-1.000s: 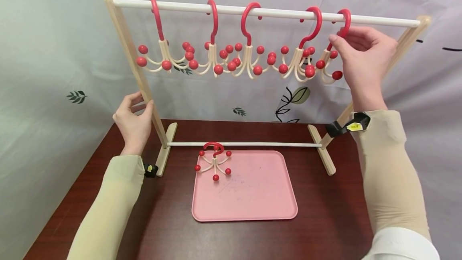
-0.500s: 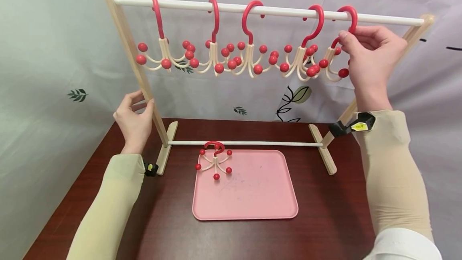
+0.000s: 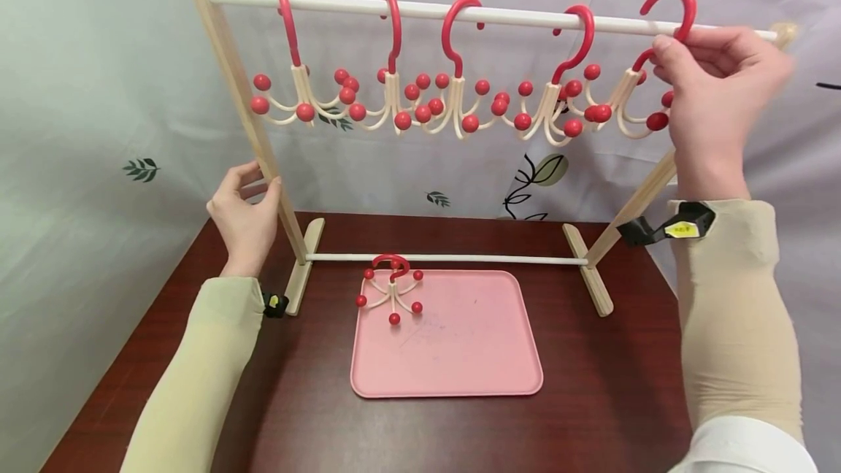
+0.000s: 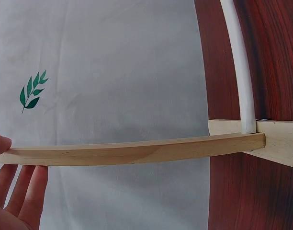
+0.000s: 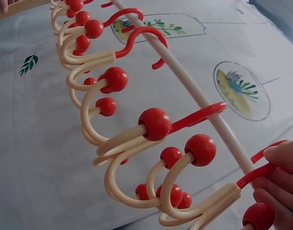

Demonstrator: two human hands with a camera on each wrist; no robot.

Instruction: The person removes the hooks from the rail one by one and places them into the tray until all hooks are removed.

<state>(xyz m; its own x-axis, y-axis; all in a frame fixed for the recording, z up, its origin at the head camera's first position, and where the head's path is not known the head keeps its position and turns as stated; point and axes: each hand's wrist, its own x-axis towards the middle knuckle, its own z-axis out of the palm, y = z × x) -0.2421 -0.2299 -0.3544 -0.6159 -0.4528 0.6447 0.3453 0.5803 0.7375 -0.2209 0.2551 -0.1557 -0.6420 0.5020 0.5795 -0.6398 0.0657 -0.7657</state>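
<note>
Lifting the rightmost hanger (image 3: 647, 68) off the top rail (image 3: 499, 17), my right hand (image 3: 719, 97) has raised it since a second ago: its red hook now arcs above the rail instead of resting on it, so it looks freed. My fingers (image 3: 665, 46) pinch the hook's red stem, the beaded arms dangling just left of my palm. My left hand (image 3: 244, 219) steadies the rack's left post (image 3: 246, 115), fingers loosely around it.

No readable text, label, brand or number shows; the yellow tag (image 3: 680, 227) on the right wrist strap is too blurred.
</note>
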